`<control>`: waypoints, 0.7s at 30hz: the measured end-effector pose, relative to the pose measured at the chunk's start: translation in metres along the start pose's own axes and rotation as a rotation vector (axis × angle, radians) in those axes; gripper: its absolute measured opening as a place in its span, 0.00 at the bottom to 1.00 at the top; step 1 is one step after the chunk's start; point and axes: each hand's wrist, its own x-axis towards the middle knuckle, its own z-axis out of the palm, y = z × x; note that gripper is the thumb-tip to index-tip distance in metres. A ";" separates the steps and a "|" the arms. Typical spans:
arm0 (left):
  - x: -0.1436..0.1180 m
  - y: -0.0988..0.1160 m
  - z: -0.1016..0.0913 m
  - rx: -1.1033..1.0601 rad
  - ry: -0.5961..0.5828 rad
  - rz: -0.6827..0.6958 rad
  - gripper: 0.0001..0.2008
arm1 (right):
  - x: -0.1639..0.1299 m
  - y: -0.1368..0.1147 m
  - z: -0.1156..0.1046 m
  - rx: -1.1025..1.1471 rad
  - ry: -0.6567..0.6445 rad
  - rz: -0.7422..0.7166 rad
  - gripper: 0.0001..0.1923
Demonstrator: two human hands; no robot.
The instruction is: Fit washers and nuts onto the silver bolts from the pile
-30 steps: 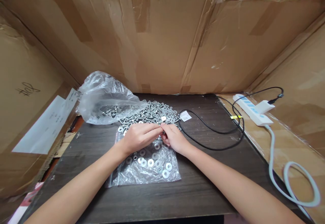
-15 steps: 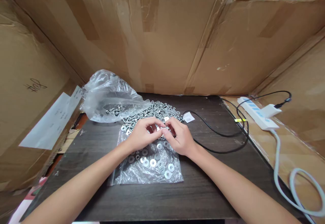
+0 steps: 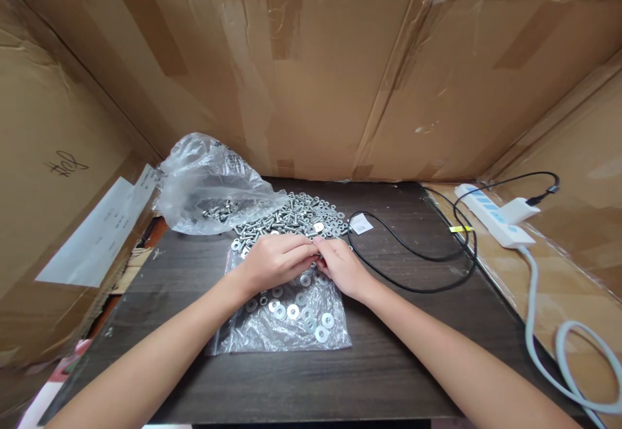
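My left hand (image 3: 279,259) and my right hand (image 3: 343,266) meet fingertip to fingertip over the near side of a pile of bolts, nuts and washers (image 3: 291,212). Both are closed in a pinch around a small metal fastener, mostly hidden by the fingers now; its exact kind is unclear. Under and in front of the hands lies a flat clear plastic bag (image 3: 272,341). Large flat washers (image 3: 293,312) are spread on it, some overlapping, with a nut (image 3: 264,301) among them.
A larger crumpled clear bag (image 3: 194,183) with bolts in its mouth stands at the back left. A small white label (image 3: 360,223) and a looped black cable (image 3: 413,257) lie right of the pile. A white power strip (image 3: 495,218) sits farther right. Cardboard walls (image 3: 311,92) surround the dark table (image 3: 398,358).
My left fingers have folded down over the fastener and my right fingers have drawn in, so the gap between the hands has closed. The pile and bags have not moved.
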 end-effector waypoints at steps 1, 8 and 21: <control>0.001 0.000 -0.001 0.011 -0.008 0.010 0.06 | 0.000 0.000 -0.001 0.016 -0.025 0.020 0.29; 0.004 0.004 -0.003 0.022 -0.016 0.054 0.07 | 0.007 0.001 -0.006 0.145 -0.134 0.162 0.29; 0.002 -0.003 0.008 -0.850 -0.103 -0.879 0.07 | 0.000 -0.005 -0.016 -0.361 0.111 -0.412 0.10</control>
